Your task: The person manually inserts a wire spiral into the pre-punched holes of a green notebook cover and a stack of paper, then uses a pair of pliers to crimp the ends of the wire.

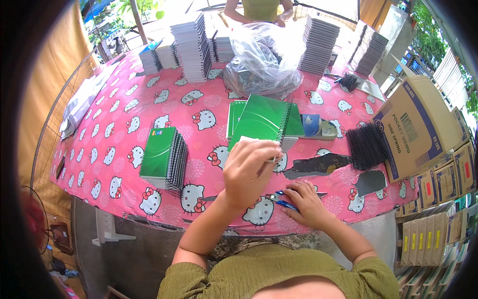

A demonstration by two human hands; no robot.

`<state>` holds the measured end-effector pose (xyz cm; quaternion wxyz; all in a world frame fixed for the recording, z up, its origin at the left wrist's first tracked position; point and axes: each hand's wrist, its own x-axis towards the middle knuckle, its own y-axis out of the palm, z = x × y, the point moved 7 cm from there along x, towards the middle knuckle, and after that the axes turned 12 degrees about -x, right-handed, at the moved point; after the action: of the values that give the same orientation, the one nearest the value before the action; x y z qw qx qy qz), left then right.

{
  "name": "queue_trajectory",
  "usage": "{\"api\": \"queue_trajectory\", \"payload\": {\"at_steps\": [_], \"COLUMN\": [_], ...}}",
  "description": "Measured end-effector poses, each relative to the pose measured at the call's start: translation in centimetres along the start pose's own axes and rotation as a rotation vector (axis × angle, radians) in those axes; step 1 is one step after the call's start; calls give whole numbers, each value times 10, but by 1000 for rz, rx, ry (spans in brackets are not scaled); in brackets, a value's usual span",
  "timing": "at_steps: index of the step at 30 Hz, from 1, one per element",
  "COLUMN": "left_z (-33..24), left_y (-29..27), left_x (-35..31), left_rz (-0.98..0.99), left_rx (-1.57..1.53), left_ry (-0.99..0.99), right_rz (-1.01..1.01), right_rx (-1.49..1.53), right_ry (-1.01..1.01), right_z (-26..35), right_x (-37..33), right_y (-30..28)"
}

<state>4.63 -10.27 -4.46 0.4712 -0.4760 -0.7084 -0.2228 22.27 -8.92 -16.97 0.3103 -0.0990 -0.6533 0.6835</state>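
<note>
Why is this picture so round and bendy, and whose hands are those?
There's no robot here! A person wears a camera on their head, and it looks down at their own two hands. Its very wide lens makes straight edges look bent.

The right hand holds a blue tool that looks like pliers. The left hand is at the near end of the green notebooks; I can't tell what it grips.

On the pink cloth there's also a smaller green pile, black coils, a plastic bag and an open box. Across the table stands another person.
</note>
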Motion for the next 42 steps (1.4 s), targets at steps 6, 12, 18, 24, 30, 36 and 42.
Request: {"api": "queue_trajectory", "payload": {"at_steps": [6, 12, 18, 24, 30, 36, 42], "left_z": [3, -2, -11, 8, 70, 87, 78], "left_y": [-7, -6, -18, -124, -251, -242, -247], "left_x": [1, 2, -1, -13, -107, -125, -112], "left_rz": [-72, -72, -97, -868, -965, -997, -827], "left_rx": [-72, -79, -97, -213, 193, 268, 381], "left_ry": [-87, -67, 95, -123, -441, -420, -473], "right_rz": [-379, -481, 260, 20, 32, 55, -356], "right_rx": [372, 203, 1714, 837, 303, -29, 49], "right_ry": [130, 40, 341, 175, 109, 39, 368], "right_z": [-13, 11, -1, 7, 9, 31, -88], "right_x": [25, 54, 63, 62, 21, 26, 36], "right_y": [-76, -122, -59, -46, 17, 15, -57]}}
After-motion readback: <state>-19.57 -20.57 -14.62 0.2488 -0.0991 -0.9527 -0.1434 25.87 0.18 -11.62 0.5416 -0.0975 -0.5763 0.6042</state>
